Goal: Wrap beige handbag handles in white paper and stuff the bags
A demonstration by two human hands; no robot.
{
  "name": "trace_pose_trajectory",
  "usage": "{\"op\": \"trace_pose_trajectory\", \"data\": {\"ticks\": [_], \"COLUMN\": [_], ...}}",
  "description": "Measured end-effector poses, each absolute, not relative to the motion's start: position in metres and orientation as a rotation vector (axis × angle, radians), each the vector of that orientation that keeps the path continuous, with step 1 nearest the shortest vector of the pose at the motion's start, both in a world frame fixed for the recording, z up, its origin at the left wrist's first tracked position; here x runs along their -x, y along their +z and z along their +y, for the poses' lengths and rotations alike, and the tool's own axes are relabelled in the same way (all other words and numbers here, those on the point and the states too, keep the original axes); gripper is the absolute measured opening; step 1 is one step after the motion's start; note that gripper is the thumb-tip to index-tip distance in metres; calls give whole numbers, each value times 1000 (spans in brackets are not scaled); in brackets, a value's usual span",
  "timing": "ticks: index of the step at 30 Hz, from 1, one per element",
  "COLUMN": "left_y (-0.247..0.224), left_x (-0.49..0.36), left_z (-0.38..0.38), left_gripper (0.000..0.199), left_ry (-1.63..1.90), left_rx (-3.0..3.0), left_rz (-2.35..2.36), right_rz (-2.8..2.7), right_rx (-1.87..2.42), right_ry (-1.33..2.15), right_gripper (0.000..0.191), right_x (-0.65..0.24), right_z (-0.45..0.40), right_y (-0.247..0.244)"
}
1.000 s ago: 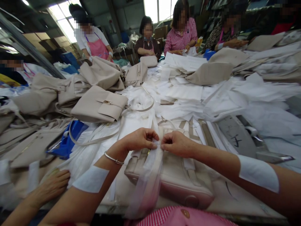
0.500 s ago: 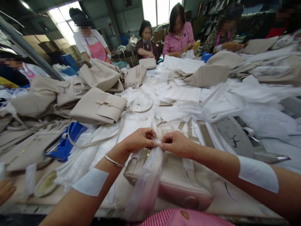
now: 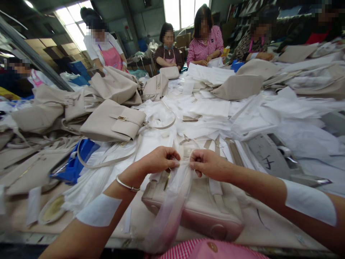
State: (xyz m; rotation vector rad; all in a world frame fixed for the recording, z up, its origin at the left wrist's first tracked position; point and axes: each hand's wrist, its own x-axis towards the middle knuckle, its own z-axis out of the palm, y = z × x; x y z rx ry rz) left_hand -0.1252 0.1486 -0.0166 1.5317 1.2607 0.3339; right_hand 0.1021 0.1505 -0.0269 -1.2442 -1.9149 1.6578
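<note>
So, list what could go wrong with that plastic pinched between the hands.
The plastic looks thin, and with the left hand and right hand both pinching it, it could tear if pulled hard.
The bracelet on the left wrist might scuff the bag if that arm dips.
The strap looping across the blue tool could snag on it if moved.

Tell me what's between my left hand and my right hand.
In the head view, the gathered upper end of a translucent white wrapping spans the short gap between your left hand and right hand.
</note>
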Motion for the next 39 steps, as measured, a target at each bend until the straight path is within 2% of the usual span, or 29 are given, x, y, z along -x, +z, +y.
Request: {"op": "trace_pose_trajectory", "data": {"ticks": [1, 6, 9, 14, 17, 20, 25, 30, 35, 39], "left_y": [-15, -6, 1, 6, 6, 5, 5, 3, 5, 8], "left_x": [125, 120, 113, 105, 104, 105, 104, 102, 106, 106], "left_z": [149, 155, 160, 166, 168, 168, 163, 163, 178, 202], "left_gripper": [23, 17, 15, 9, 5, 7, 7, 12, 8, 5], "left_ry": [297, 30, -114, -314, -224, -42, 100, 45, -135, -279], "left_rx": [-1579, -1820, -1926, -2055, -2120, -2206, -2443, -2543, -2441, -2378], "left_rz": [1290, 1373, 1408, 1382, 1270, 1207, 1202, 1057, 954, 881], "right_rz": [-1859, -1726, -1829, -2158, -2272, -2358, -2423, -2427, -2542, -2576], "right_rx": [1222, 1246, 1297, 1312, 1279, 1261, 1262, 1305, 1059, 990], "right_ry": [1722, 1925, 1864, 1679, 1558, 1289, 1052, 1060, 1026, 1376], "right_gripper": [1, 20, 22, 11, 7, 3, 6, 9, 9, 8], "right_x": [-103, -111, -116, -119, -121, -123, -124, -123, -123, -124], "right_z": [152, 159, 163, 165, 165, 165, 165, 163, 178, 199], "right_y": [-29, -39, -36, -22, -17, -17, -16, -11, -10, -14]}}
